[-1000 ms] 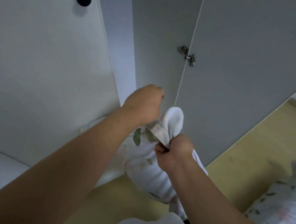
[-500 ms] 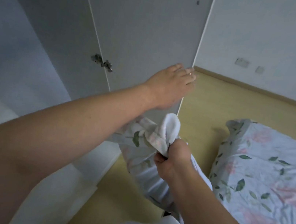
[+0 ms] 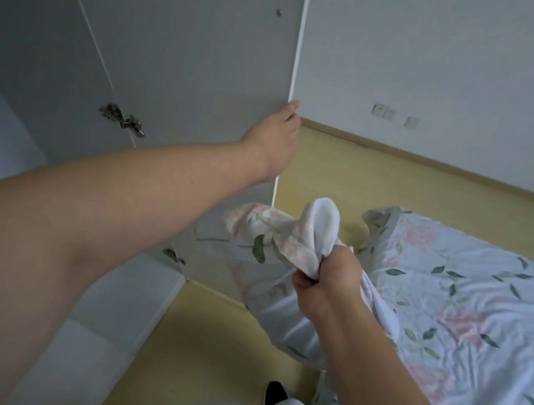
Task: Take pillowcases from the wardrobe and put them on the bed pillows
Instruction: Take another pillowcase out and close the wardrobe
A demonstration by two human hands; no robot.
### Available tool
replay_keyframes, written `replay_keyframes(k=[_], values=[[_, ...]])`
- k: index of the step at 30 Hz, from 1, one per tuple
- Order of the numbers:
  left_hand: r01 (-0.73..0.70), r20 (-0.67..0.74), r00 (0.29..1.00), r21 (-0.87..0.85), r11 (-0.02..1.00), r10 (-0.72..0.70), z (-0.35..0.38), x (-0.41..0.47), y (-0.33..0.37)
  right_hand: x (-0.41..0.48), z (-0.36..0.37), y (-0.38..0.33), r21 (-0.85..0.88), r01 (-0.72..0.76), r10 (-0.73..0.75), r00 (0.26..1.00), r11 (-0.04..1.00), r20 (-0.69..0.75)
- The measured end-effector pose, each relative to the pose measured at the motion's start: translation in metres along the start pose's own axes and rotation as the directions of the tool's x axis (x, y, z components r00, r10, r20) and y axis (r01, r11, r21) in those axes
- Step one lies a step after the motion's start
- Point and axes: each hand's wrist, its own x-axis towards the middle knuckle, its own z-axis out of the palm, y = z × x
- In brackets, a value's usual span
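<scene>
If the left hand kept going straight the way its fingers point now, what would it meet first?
The left hand already lies on the free edge of the open wardrobe door, fingers aimed up along it. Straight on, it would likely slide up that edge; the white wall lies behind, though depth is unclear.

Open wardrobe door (image 3: 182, 61) blocks the left; floor (image 3: 331, 177) beyond lies clear.

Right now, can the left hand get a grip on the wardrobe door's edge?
Probably yes: the left hand already rests against the open wardrobe door at its free edge, nothing between them, while the right hand holds the floral pillowcases.
</scene>
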Motion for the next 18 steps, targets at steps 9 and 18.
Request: replay_keyframes(k=[9, 18], values=[[-0.027, 0.088, 0.994, -0.305, 0.952, 0.057, -0.028, -0.034, 0.005, -0.014, 0.001, -0.001, 0.010, -0.011, 0.012, 1.000, 1.000, -0.023], [0.088, 0.402, 0.913, -0.362, 0.928, 0.070, -0.010, -0.092, 0.010, -0.025, 0.008, 0.030, -0.082, 0.016, -0.013, 0.999, 0.997, 0.039]])
